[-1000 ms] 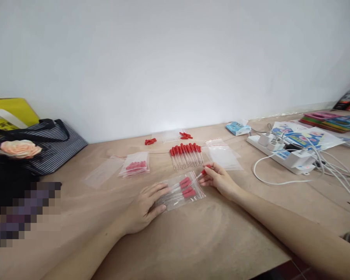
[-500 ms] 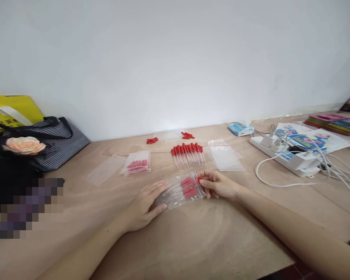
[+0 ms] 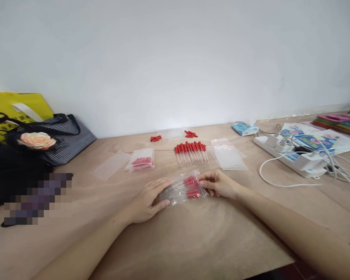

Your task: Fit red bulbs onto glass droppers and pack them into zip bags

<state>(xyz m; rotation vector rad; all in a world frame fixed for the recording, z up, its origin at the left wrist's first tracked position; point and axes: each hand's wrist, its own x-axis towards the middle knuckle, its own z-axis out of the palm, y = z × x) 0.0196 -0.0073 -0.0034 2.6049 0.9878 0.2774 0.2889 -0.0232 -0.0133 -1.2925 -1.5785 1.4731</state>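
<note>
A clear zip bag (image 3: 177, 193) lies on the table in front of me, with several red-bulbed glass droppers (image 3: 190, 181) inside. My left hand (image 3: 153, 198) holds the bag's left end, thumb on the near side and fingers on the far side. At its right, red-edged end, the fingers of my right hand (image 3: 217, 182) pinch the bag; the fingertips are partly hidden. Just beyond, a row of droppers (image 3: 191, 152) lies side by side, bulbs pointing away from me. Filled bags (image 3: 140, 160) are stacked to the left of that row.
Flat unfilled bags (image 3: 230, 157) lie right of the row, another flat bag (image 3: 112, 165) at left. Loose red bulbs (image 3: 155, 138) rest near the wall. A power strip (image 3: 293, 159) with cables, a blue tissue pack (image 3: 245, 128) and a striped bag (image 3: 71, 142) are farther out.
The dropper whose red bulb stuck out by my right fingers now sits inside the bag. My right fingers have closed at the bag's end. The view has shifted slightly.
</note>
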